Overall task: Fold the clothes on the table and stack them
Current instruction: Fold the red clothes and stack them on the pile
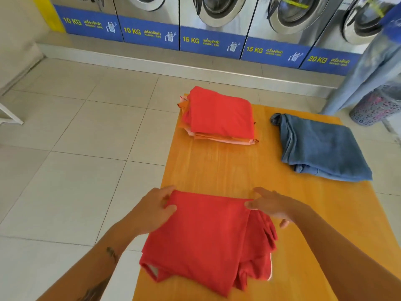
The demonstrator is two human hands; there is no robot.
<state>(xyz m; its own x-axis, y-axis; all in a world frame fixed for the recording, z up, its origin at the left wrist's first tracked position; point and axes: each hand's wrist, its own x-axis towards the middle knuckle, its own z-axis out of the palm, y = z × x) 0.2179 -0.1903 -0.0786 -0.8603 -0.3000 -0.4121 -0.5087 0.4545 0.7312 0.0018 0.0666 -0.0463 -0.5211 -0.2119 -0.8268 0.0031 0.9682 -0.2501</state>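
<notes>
A red garment (206,237) lies folded at the near end of the orange wooden table (219,168). My left hand (155,206) pinches its far left corner, thumb on top. My right hand (272,205) touches its far right corner with fingers spread; whether it grips the cloth is unclear. At the table's far left corner sits a stack of folded clothes (218,117), red on top and orange and pink beneath. A blue folded garment (321,148) lies on the right side of the table.
A row of washing machines (212,20) with blue labels lines the far wall on a low step. White tiled floor (71,161) spreads to the left. Hanging blue clothing (368,68) and a patterned basket (373,107) stand at the right.
</notes>
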